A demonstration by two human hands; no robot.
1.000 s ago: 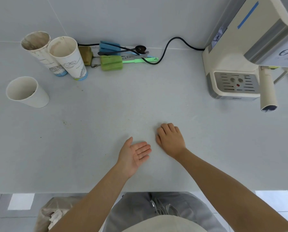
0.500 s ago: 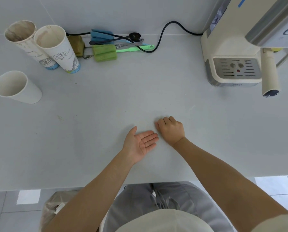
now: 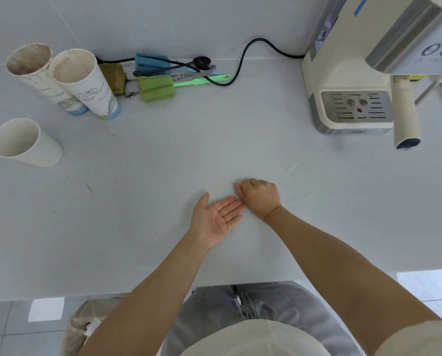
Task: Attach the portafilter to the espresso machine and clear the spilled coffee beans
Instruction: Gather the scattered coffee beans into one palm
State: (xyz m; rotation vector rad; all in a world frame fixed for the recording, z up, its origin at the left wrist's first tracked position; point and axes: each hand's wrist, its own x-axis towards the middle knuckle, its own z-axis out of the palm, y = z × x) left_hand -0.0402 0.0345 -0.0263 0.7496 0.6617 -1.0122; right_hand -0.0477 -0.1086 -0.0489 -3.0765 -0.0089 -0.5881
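Counter (image 3: 163, 155): a pale grey worktop fills the view from the wall to the near edge, bare through the middle apart from faint dark specks left of centre.
Espresso machine (image 3: 348, 80): a cream unit stands at the far right with its drip grate facing the person; a black power cord (image 3: 243, 57) trails left along the wall.
Portafilter (image 3: 406, 114): a cream handle with a dark end cap juts out under the machine's head, so the attaching step looks done; the basket itself is hidden.
Paper cups (image 3: 83, 83): two tall stained cups stand together at far left, with a shorter white cup (image 3: 22, 142) apart and nearer the edge.
Cleaning tools (image 3: 158, 87): green and blue sponges, a green-handled brush and a black scoop lie in a row against the wall.
Left hand (image 3: 216, 218): lies palm up and flat on the counter, fingers spread slightly and pointing right, like a dustpan; nothing visible in the palm.
Right hand (image 3: 259, 196): knuckles up and fingers curled under, touching the left fingertips; whether it holds anything underneath cannot be told.
Spilled beans: none can be made out; any would be hidden beneath the right hand.
Progress: seemingly the last sweep of crumbs into the palm, with disposal left, perhaps into the bag (image 3: 86, 327) below the counter edge.
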